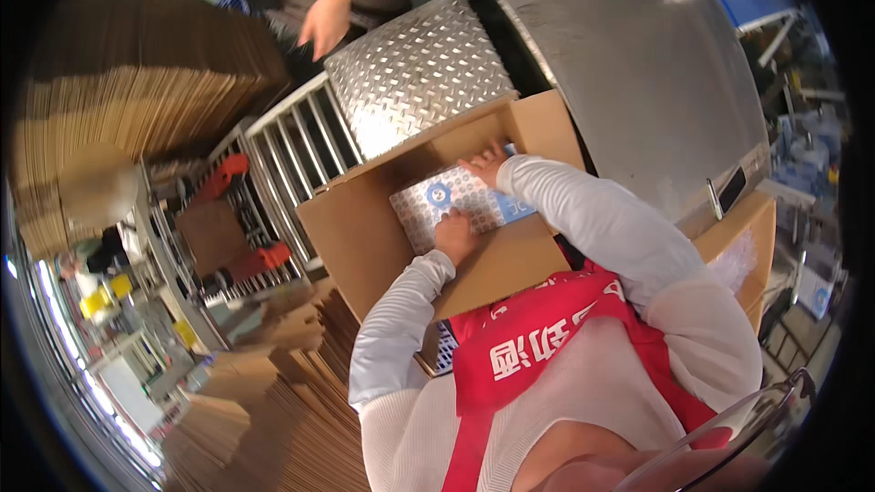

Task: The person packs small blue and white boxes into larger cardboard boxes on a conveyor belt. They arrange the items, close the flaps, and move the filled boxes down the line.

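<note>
Cream-white ribbed knit top (pixel 602 392), scoop-necked. 2 pale, slightly glossy oversleeves (pixel 588 211), loosely creased, gathered at the wrists. Red apron (pixel 538 328), white printed characters on the front; 2 red straps (pixel 467 457). Spectacles (pixel 775 405): clear lens, thin dark rim.

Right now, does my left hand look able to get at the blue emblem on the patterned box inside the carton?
Likely yes: your left hand is inside the open carton, right beside the blue emblem, and your right hand sits farther right, leaving it uncovered.
</note>
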### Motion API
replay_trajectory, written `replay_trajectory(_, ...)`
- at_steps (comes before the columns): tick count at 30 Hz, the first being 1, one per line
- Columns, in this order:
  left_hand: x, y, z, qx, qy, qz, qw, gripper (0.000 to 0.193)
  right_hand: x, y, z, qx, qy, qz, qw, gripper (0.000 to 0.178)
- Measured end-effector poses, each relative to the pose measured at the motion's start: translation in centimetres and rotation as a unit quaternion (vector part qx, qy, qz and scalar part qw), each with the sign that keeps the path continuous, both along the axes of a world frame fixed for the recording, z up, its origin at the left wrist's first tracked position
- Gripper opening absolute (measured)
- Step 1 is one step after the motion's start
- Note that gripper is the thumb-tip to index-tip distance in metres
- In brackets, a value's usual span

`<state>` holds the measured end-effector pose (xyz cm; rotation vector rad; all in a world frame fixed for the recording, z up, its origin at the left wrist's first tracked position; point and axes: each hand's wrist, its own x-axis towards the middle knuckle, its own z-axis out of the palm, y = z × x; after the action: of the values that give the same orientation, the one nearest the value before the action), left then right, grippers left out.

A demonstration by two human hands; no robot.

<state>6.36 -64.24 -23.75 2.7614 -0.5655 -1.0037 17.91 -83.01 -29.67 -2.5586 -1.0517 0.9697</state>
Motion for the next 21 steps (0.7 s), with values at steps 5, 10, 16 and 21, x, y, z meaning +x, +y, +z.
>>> replay_trajectory(5,1.2,3.2,-9.3,-0.069,0.037,-0.023,0.997,0.069,-1.5,0.1,4.3,0.443,0.041,0.044,0.895,0.038)
replay_trajectory(10,1.5,4.2,-9.6,-0.053,0.092,0.006,0.994,0.063,7.9,-18.8,15.4,0.293,-0.16,-0.091,0.938,0.032)
replay_trajectory(16,4.2,-2.9,1.3,-0.18,0.043,0.189,0.964,0.03,22.7,-45.9,17.9,-0.157,-0.541,-0.388,0.73,0.048)
replay_trajectory(21,9.9,-14.7,12.4,-0.3,-0.164,0.017,0.94,0.021,20.6,-45.6,19.0,-0.246,-0.498,-0.214,0.804,0.024)
